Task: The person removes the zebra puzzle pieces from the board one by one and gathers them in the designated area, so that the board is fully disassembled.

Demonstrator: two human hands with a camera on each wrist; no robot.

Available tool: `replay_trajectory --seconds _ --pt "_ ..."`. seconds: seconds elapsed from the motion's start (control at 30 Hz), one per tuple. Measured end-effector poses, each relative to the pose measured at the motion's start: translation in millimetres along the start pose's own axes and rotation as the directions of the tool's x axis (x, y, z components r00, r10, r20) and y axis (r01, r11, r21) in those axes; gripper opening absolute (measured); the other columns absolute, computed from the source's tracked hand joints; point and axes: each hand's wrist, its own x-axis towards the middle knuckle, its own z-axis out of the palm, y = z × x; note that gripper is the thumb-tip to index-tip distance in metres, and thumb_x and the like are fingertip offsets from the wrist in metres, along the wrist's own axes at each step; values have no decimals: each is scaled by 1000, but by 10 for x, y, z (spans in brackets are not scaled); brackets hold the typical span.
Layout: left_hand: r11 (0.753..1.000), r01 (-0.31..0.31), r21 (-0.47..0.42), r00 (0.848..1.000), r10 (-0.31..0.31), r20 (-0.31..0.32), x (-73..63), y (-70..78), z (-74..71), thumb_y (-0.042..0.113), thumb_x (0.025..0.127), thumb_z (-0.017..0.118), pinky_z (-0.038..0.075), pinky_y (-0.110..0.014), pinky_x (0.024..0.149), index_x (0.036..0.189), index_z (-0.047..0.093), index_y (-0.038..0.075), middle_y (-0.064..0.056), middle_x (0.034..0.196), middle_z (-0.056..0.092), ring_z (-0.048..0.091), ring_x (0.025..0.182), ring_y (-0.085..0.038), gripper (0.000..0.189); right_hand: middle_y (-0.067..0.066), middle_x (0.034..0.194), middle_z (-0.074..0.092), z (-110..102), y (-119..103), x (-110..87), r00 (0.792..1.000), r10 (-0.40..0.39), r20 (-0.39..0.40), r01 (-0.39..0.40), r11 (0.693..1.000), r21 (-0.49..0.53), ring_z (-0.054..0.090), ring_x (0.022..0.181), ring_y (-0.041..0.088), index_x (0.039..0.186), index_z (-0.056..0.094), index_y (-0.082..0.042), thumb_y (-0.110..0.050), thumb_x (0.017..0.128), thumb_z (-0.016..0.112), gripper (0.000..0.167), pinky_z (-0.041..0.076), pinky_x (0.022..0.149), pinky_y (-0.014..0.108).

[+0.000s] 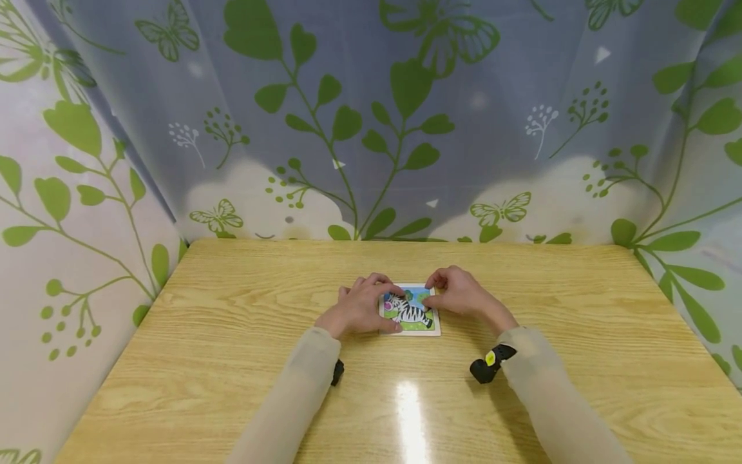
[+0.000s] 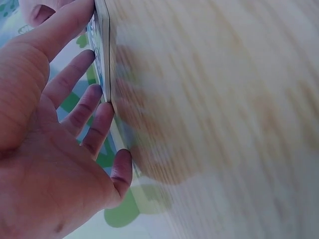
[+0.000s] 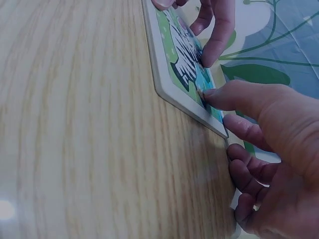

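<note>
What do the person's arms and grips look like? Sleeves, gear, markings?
Left grip and right grip: bare, no gloves. Left sleeve and right sleeve: long, plain beige. Right wrist unit: black, chunky, with a yellow mark. Left wrist unit: black, mostly hidden. No cables visible.

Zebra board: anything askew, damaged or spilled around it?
Nothing stands out. The zebra board appears flat on the table, with no visible damage or spill. The bright streak looks like glare. The left hand and right hand hide part of the picture.
</note>
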Motion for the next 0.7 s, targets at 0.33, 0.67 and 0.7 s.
replay_trajectory --seconds 0.33,0.67,0.7 --pt "1000 10 2 1000 -10 7 9 23 -10 45 82 84 29 -58 102 140 59 35 1 155 41 39 139 -32 63 9 100 63 -18 11 5 1000 -9 25 8 1000 2 53 90 20 103 69 -6 -24 86 81 27 43 83 34" --pt "1000 -8 11 1000 8 5 14 -6 -3 48 82 84 30 -58 100 140 59 35 0 154 42 40 138 -32 65 9 98 59 -20 6 -9 999 -22 32 22 1000 -13 49 89 21 106 68 -6 -25 87 79 29 40 79 33" --pt "1000 -11 11 1000 11 5 14 -10 0 48 82 84 30 -58 100 140 59 34 0 154 42 40 138 -33 65 10 98 60 -19 8 -11 999 -24 31 24 1000 -10 49 89 21 106 68 -6 -25 87 79 29 40 79 33"
